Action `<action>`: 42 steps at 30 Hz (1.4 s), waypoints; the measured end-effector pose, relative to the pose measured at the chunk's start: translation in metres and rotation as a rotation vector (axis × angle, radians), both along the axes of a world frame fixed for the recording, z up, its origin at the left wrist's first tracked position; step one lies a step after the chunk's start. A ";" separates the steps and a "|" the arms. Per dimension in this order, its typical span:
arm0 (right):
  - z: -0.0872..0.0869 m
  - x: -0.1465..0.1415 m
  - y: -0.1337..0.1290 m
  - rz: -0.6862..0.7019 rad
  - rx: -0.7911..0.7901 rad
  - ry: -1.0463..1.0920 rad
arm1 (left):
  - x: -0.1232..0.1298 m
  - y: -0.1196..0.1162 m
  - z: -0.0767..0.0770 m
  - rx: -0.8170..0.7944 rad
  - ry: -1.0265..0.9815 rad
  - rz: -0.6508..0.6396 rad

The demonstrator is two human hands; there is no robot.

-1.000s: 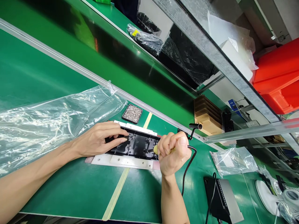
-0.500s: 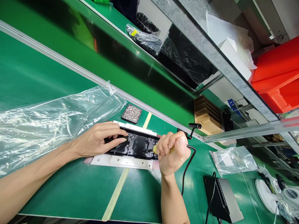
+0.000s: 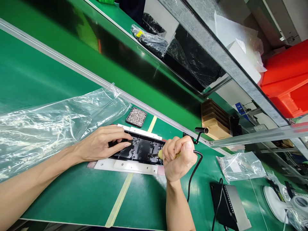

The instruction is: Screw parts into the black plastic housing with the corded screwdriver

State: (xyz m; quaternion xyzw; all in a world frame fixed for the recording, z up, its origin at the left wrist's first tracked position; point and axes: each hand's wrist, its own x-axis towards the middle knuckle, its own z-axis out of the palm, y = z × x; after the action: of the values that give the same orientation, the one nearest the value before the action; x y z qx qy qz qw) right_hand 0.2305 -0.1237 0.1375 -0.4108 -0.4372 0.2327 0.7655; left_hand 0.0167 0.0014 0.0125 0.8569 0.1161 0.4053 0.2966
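Note:
A long black plastic housing [image 3: 141,150] with molded ribs and posts lies in a white fixture [image 3: 134,167] on the green bench. Over its left end rests my left hand [image 3: 106,142], thumb and forefinger apart, fingertips touching the housing. My right hand [image 3: 179,157] is wrapped round a corded electric screwdriver [image 3: 160,154]; only its yellowish nose shows, pointing left at the housing's right part. Its bit end is hard to make out. Behind the housing sits a small black tray [image 3: 136,116] full of tiny metal screws.
Clear plastic sheeting [image 3: 60,125] covers the left of the bench. A black cable [image 3: 195,170] runs down beside my right hand. To the right are a black-and-grey box [image 3: 228,205], a plastic bag [image 3: 242,165] and a white stand [image 3: 274,203]. A metal rail [image 3: 79,69] crosses behind.
Both hands and the housing keep their places. The whole view has shifted only very slightly.

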 end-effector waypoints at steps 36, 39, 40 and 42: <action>0.000 -0.002 -0.002 -0.015 -0.065 -0.008 | -0.001 0.000 -0.001 0.000 0.008 -0.004; 0.000 -0.002 -0.003 0.001 -0.047 0.006 | -0.001 0.000 -0.001 -0.005 0.007 -0.003; 0.000 -0.002 -0.003 -0.002 -0.047 0.002 | -0.001 0.000 -0.001 -0.006 0.007 -0.001; 0.000 -0.002 -0.003 -0.016 -0.059 -0.009 | -0.001 0.001 -0.001 -0.010 0.006 0.003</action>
State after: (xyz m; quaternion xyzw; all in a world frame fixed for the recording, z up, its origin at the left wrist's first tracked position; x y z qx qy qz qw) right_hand 0.2288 -0.1264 0.1373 -0.4378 -0.4305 0.2376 0.7527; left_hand 0.0162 0.0021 0.0118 0.8565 0.1202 0.4024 0.3000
